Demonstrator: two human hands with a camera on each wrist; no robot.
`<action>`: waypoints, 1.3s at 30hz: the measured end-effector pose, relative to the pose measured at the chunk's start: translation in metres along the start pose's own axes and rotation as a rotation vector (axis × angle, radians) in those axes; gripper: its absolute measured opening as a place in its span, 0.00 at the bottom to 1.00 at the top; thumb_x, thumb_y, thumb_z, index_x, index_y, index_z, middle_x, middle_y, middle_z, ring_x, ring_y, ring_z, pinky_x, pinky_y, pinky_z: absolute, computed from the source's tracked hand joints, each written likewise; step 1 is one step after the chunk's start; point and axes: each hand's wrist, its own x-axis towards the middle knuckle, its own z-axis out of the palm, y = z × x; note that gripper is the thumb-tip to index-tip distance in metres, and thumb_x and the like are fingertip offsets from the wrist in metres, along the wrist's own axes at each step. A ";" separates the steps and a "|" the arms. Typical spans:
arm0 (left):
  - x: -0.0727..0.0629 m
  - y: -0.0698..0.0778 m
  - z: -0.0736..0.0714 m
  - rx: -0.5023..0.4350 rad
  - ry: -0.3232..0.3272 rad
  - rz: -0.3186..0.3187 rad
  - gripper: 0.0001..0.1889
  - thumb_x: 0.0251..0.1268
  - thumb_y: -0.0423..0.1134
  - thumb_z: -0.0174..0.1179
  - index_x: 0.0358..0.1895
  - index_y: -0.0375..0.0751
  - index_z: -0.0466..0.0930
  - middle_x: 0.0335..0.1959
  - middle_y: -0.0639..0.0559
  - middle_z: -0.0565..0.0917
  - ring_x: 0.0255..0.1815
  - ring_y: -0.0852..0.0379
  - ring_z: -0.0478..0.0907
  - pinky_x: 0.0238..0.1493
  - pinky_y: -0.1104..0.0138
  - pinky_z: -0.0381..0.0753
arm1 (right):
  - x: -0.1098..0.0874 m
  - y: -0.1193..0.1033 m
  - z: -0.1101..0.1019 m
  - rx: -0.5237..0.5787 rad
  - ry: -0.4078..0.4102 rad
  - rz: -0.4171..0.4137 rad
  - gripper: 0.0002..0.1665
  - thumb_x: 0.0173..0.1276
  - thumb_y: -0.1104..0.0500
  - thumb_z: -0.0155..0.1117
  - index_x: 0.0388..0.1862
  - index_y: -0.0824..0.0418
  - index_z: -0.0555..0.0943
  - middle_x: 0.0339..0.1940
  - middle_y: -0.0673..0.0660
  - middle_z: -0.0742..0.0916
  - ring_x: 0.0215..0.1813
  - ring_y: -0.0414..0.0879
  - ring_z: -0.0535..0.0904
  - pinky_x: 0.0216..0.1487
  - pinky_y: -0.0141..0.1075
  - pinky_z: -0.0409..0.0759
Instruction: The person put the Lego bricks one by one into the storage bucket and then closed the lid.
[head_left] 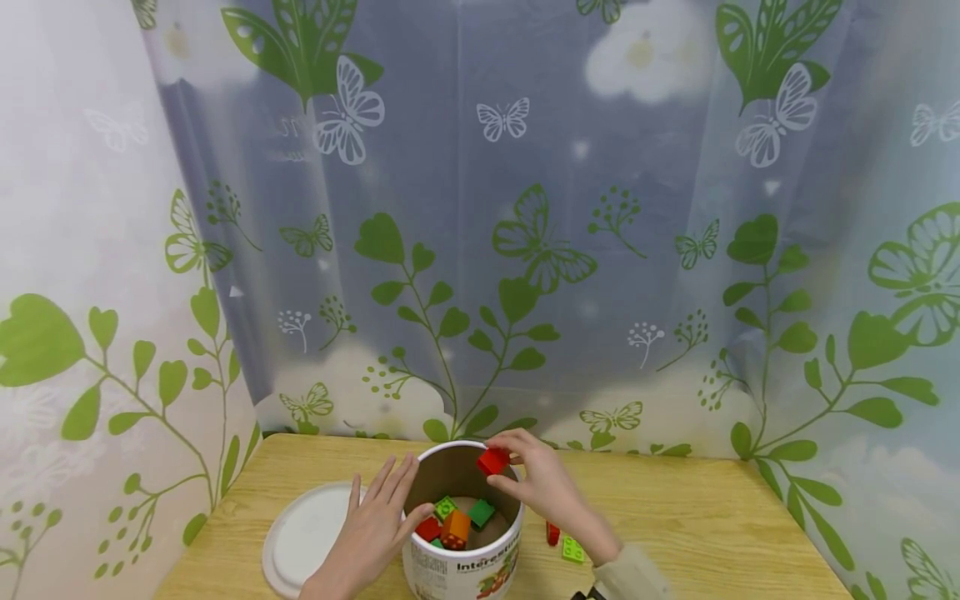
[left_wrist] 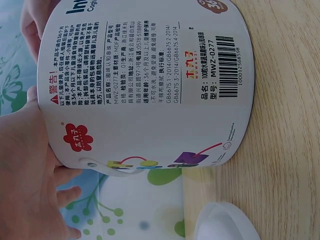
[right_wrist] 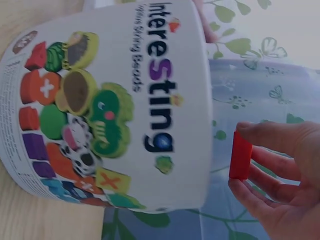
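The right fingers [right_wrist: 252, 197] pinch a red block [head_left: 492, 462] above the tub [head_left: 459, 560]; lowering it well inside the rim before releasing seems gentlest. The left fingers [head_left: 401, 481], spread, can steady the tub beside them.

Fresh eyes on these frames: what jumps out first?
Probably the red block, pinched in the right hand above the open white bucket, with more blocks inside, including an orange block. Next, the leaf-and-butterfly backdrop, which fills most of the head view behind the wooden table. Then the round white lid, lying on the table to the left of the bucket.
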 end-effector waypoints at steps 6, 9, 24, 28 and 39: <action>0.000 -0.001 0.002 0.007 0.002 -0.001 0.37 0.77 0.61 0.49 0.80 0.42 0.59 0.80 0.46 0.62 0.81 0.42 0.53 0.74 0.30 0.41 | -0.003 0.001 0.012 -0.051 -0.036 -0.022 0.24 0.61 0.62 0.77 0.57 0.62 0.84 0.57 0.58 0.83 0.49 0.52 0.85 0.50 0.44 0.86; 0.000 -0.001 0.002 0.010 0.007 0.001 0.37 0.77 0.61 0.49 0.80 0.42 0.59 0.79 0.46 0.62 0.81 0.42 0.53 0.73 0.30 0.41 | -0.004 0.003 0.017 -0.072 -0.049 -0.035 0.24 0.61 0.62 0.78 0.56 0.61 0.84 0.56 0.58 0.84 0.48 0.51 0.84 0.49 0.41 0.86; 0.000 0.000 0.001 0.010 0.008 -0.004 0.37 0.77 0.61 0.49 0.80 0.42 0.60 0.79 0.46 0.63 0.81 0.42 0.54 0.74 0.31 0.42 | -0.008 0.009 0.036 -0.166 -0.065 -0.108 0.24 0.59 0.65 0.78 0.55 0.63 0.84 0.55 0.56 0.84 0.52 0.51 0.84 0.52 0.42 0.84; 0.000 0.000 0.001 0.011 0.009 0.001 0.38 0.77 0.61 0.49 0.80 0.42 0.60 0.79 0.46 0.63 0.81 0.42 0.54 0.73 0.30 0.42 | -0.009 0.010 0.037 -0.140 -0.060 -0.105 0.25 0.59 0.66 0.78 0.56 0.63 0.83 0.56 0.57 0.83 0.52 0.52 0.84 0.50 0.40 0.85; 0.001 -0.001 0.001 0.000 -0.008 -0.011 0.37 0.77 0.60 0.50 0.80 0.43 0.59 0.80 0.46 0.62 0.81 0.42 0.53 0.74 0.30 0.40 | -0.013 0.011 0.026 0.053 0.115 -0.015 0.17 0.67 0.64 0.72 0.54 0.55 0.86 0.52 0.53 0.86 0.51 0.51 0.85 0.51 0.46 0.85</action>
